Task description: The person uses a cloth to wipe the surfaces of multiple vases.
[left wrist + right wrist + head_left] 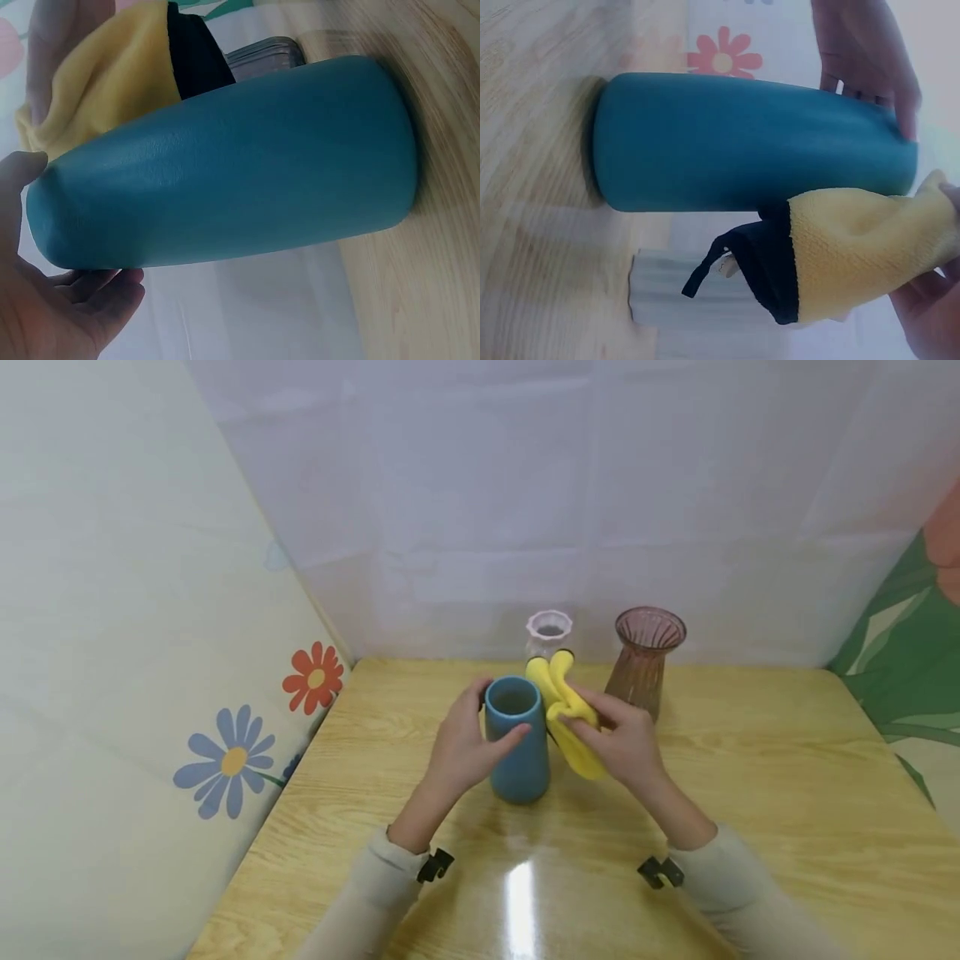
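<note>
A tall blue-teal vase (519, 764) stands upright on the wooden table. My left hand (467, 739) grips it near the rim, thumb across the front and fingers round the far side; the left wrist view shows this hand (56, 300) at the vase's top end. In my right hand (626, 739) is a yellow cloth (577, 752) with a dark edge, pinched between thumb and fingers. The cloth (862, 255) lies up against the vase's right side, close below the rim, and its dark border and small loop hang free in the right wrist view.
Behind the cloth stands a small white vase (550, 625) with a scalloped rim, partly hidden. A ribbed purple-pink glass vase (647, 660) is at the back right, behind my right hand. White sheeting (480, 527) rises at the table's (750, 760) back edge, and a flower-printed sheet (135, 610) at its left.
</note>
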A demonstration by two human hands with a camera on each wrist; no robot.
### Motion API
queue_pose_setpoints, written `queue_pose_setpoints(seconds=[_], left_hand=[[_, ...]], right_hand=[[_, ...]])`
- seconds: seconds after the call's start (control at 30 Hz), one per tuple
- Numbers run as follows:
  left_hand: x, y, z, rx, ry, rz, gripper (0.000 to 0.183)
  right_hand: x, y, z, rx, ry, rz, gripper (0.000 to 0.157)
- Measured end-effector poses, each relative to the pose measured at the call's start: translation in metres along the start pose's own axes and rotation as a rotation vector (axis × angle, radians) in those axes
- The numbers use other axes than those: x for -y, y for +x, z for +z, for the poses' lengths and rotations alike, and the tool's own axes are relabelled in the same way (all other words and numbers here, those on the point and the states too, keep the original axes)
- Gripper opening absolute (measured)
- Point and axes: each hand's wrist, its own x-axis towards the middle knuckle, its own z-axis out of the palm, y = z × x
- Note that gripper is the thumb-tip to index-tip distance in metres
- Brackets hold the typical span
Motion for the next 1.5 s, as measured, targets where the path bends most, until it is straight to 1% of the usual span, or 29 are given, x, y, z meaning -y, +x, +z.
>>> queue_pose_setpoints(seconds=[0.13, 0.27, 0.43, 0.57, 0.67, 0.73, 0.97, 1.17, 1.27, 1.5], left_hand=[[-0.002, 0.000, 0.003, -0.018, 0.040, 0.021, 0.077], [-0.003, 0.001, 0.003, -0.016, 0.061, 0.008, 0.076], [-0.003, 0.001, 0.002, -0.005, 0.042, -0.007, 0.074], [-0.001, 0.001, 0.000, 0.011, 0.032, 0.014, 0.072], [0.001, 0.002, -0.003, 0.033, 0.026, 0.036, 0.073], [0.003, 0.003, -0.005, 0.051, 0.022, 0.038, 0.073], [0.005, 0.007, -0.010, 0.123, -0.010, 0.010, 0.075], [0.009, 0.010, -0.014, 0.180, -0.047, 0.050, 0.076], [0.011, 0.011, -0.016, 0.203, -0.059, 0.054, 0.076], [0.017, 0.017, -0.020, 0.257, -0.095, 0.045, 0.076]], right_hand=[[-0.003, -0.001, 0.007, 0.029, 0.012, -0.001, 0.046], [-0.005, -0.002, 0.013, 0.069, 0.021, -0.005, 0.047], [-0.005, -0.004, 0.016, 0.099, 0.021, 0.005, 0.046], [-0.006, -0.006, 0.017, 0.111, -0.020, 0.007, 0.045], [-0.008, -0.009, 0.018, 0.112, -0.054, -0.006, 0.045], [-0.011, -0.012, 0.019, 0.110, -0.068, -0.021, 0.046], [-0.014, -0.021, 0.024, 0.087, -0.116, -0.093, 0.047], [-0.020, -0.030, 0.027, 0.095, -0.130, -0.157, 0.046], [-0.022, -0.033, 0.028, 0.109, -0.158, -0.185, 0.046], [-0.026, -0.040, 0.027, 0.151, -0.212, -0.154, 0.046]])
